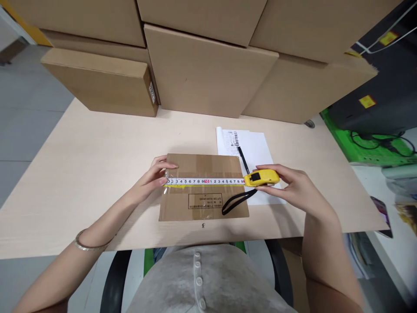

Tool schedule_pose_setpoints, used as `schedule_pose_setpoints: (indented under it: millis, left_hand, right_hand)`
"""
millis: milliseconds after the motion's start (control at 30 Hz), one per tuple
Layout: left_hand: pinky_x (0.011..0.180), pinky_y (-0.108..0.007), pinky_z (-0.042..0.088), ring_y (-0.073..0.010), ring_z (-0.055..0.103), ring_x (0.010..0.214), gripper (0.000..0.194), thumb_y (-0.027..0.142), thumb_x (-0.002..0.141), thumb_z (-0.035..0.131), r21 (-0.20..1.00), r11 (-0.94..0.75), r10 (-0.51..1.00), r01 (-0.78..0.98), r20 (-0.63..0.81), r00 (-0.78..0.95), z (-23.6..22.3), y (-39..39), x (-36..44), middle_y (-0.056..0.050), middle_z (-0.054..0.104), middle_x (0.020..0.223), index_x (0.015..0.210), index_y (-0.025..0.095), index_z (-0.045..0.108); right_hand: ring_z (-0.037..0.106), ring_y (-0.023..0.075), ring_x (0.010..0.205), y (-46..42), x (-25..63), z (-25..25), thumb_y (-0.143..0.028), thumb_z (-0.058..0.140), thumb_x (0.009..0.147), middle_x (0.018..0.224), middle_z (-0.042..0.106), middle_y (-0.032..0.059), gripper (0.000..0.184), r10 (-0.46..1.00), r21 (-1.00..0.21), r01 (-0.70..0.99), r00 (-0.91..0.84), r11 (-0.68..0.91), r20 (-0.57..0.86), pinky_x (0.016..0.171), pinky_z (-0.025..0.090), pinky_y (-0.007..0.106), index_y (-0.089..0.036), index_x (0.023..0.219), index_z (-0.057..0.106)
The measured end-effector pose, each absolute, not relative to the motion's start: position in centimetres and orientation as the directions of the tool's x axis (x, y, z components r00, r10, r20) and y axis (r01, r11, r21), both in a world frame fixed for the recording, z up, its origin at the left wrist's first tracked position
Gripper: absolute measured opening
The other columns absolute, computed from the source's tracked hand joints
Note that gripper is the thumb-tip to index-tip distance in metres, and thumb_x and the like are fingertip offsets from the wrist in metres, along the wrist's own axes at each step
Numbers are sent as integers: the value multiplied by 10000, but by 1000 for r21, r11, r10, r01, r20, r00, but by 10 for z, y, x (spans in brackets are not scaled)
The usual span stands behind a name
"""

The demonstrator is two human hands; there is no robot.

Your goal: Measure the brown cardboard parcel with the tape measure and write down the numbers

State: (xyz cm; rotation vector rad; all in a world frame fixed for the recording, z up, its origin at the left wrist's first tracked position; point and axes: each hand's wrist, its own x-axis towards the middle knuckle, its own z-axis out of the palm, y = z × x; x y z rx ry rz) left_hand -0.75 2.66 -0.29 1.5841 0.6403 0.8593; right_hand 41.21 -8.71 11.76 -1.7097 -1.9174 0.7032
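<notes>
A small brown cardboard box (202, 167) lies in front of me, with clear tape and a black printed label on top. The white tape blade (192, 181) stretches across it from left to right, showing numbers and a red 10. My left hand (153, 178) pinches the blade's end at the box's left edge, its upper fingers resting on the cardboard. On the right, a yellow tape measure (269, 176) sits between the thumb and fingers of my right hand (293, 184), its case at the box's right edge. A black wrist strap (236, 202) hangs from it onto the box.
Under and behind the box's right side are white papers (257, 145) with a black pen (243, 158). Large cardboard boxes (208, 74) line the back of the light wooden table (81, 174). A phone (382, 215) and cables (384, 141) are at right.
</notes>
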Motion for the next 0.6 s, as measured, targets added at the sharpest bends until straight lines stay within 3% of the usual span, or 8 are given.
schedule_pose_setpoints:
  millis: [100,300,433,600]
  left_hand:
    - [1192,-521,407,-347,305,1530,374,571,953,676,986,-159,809,-42,154,568,-4,27,-7,-85,539,1436,1271,385,740]
    - [1312,-582,166,-344,281,1564,388,593,967,646,980,-200,796,-18,173,579,-11,30,-10,-70,597,1424,1299,407,723]
    - [1326,-557,154,-336,280,1585,427,607,965,634,978,-209,799,-8,176,575,-14,31,-11,-78,619,1430,1313,375,721]
    - [1321,-527,190,-349,300,1578,524,661,927,648,983,-185,820,-15,163,549,-18,33,-10,-101,599,1456,1302,305,732]
  right_hand:
    - [766,271,986,-88,410,127,-460,789,901,1130,806,59,333,989,-658,748,-147,89,-33,865,604,389,-261,1162,738]
    - [746,240,845,-79,384,157,-475,795,883,984,802,24,285,969,-627,757,-247,183,-16,739,557,345,-269,1067,726]
    - [752,228,912,-54,328,156,-366,781,908,1060,800,20,266,915,-648,700,-404,301,-12,808,571,339,-262,1140,701]
    - [736,278,1077,-33,252,137,-288,705,981,1196,768,113,261,833,-598,638,-546,486,94,922,589,415,-202,1220,645]
